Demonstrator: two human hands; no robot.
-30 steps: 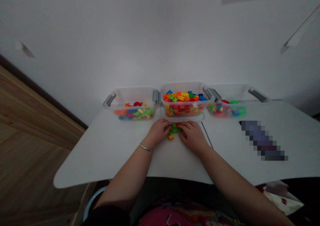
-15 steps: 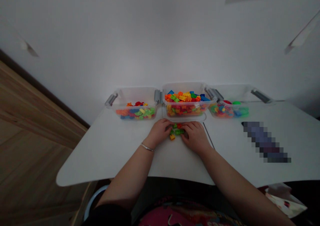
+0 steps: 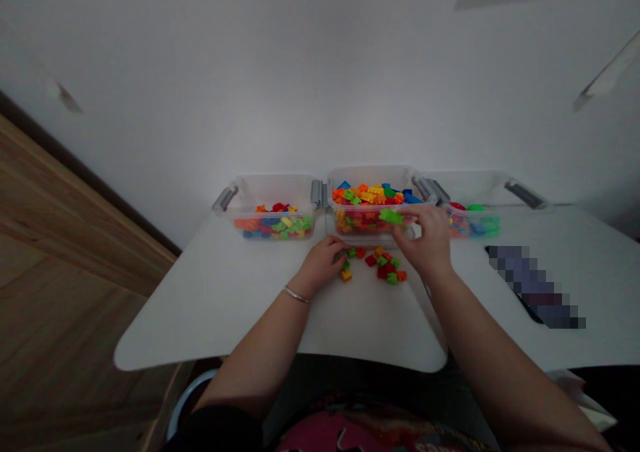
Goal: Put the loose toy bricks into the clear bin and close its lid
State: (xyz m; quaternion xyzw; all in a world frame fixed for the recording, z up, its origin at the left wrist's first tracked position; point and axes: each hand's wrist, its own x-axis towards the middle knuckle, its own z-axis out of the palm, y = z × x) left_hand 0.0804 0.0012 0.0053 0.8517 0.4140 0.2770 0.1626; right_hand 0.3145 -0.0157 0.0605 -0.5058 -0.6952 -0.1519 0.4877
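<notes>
My right hand [image 3: 427, 242] is raised in front of the middle bin, pinching a green building block [image 3: 391, 217] between thumb and fingers. On the table, my left hand [image 3: 323, 264] rests with curled fingers against a small group of blocks; what lies under the fingertips is hidden. Beside those fingers I see a green block [image 3: 352, 253], an orange-red block [image 3: 361, 253] and a yellow block [image 3: 347, 275]. A looser cluster of red, orange and green blocks [image 3: 386, 270] lies between my hands, below the right one.
Three clear bins stand along the wall: the left bin [image 3: 275, 192], the middle bin [image 3: 367, 175] and the right bin [image 3: 475, 185], each holding colourful blocks. A pixelated dark object [image 3: 537, 285] lies on the white table [image 3: 220, 305] at right. Wooden panelling [image 3: 65, 239] is at left.
My right hand has lifted from the blocks and moved up and right, carrying the green block. The cluster beneath it now shows. My left hand has stayed nearly still.
</notes>
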